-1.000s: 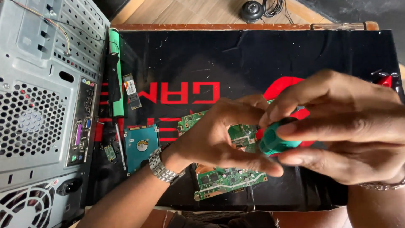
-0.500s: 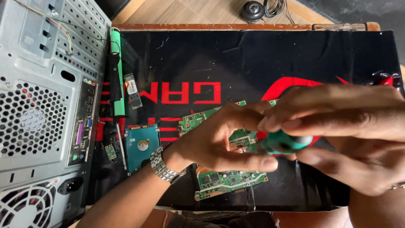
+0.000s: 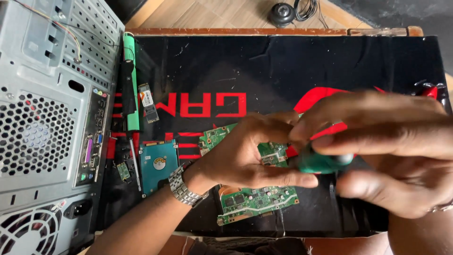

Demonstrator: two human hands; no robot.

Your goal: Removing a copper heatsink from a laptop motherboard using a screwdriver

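My left hand [image 3: 245, 153], with a metal watch on its wrist, grips a small green circuit board [image 3: 272, 152] and the lower end of a green-handled tool [image 3: 321, 163]. My right hand [image 3: 391, 146] is wrapped around the upper part of that green handle, and looks blurred. Both hands hover over a larger green circuit board [image 3: 257, 200] that lies on the black mat [image 3: 264, 71] with red print. Another strip of green board [image 3: 217, 136] shows behind my left hand.
A grey computer case [image 3: 47, 118] lies on its side at the left. Beside it are a green and black screwdriver [image 3: 129, 85], a small memory stick [image 3: 148, 103], a blue hard drive [image 3: 158, 165] and small board bits. A wooden table edge [image 3: 236, 32] runs behind.
My right hand has shifted down and left over the green handle and is now blurred. My left hand keeps its grip in nearly the same spot.
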